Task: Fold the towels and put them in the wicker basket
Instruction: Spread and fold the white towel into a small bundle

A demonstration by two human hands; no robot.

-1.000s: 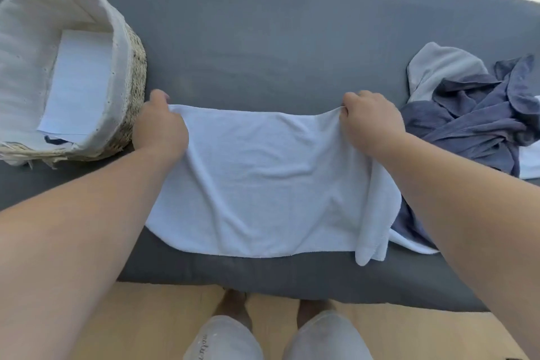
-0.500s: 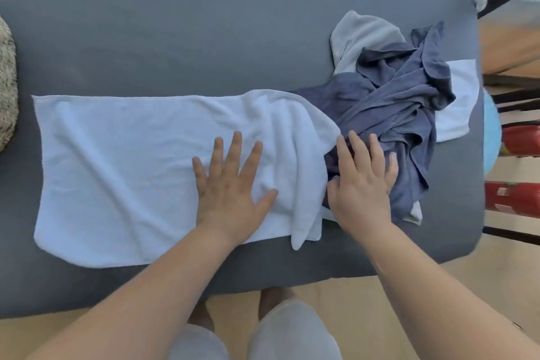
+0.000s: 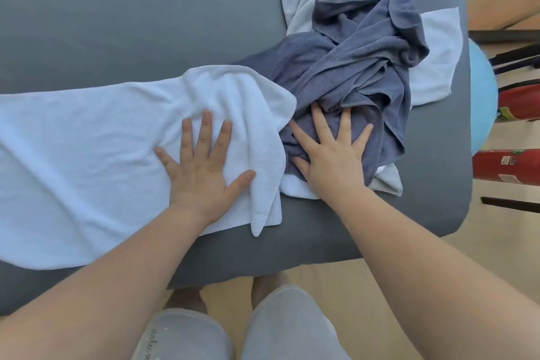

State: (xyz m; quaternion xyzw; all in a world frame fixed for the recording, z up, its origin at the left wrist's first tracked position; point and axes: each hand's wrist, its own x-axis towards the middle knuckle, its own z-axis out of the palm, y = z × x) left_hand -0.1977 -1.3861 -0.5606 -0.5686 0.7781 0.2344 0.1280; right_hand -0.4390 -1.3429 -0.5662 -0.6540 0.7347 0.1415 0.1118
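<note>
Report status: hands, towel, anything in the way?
Left hand open, flat on white towel. Right hand open, flat on blue-grey towel heap. White towel spread out, right end rumpled. Heap crowds that end.

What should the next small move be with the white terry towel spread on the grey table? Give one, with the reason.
Probably slide the crumpled blue-grey towel pile rightward with the right hand, while the left hand pins the white terry towel. Both hands lie flat, and the towel's bunched right end lies against the pile, so it cannot lie flat for folding.
</note>
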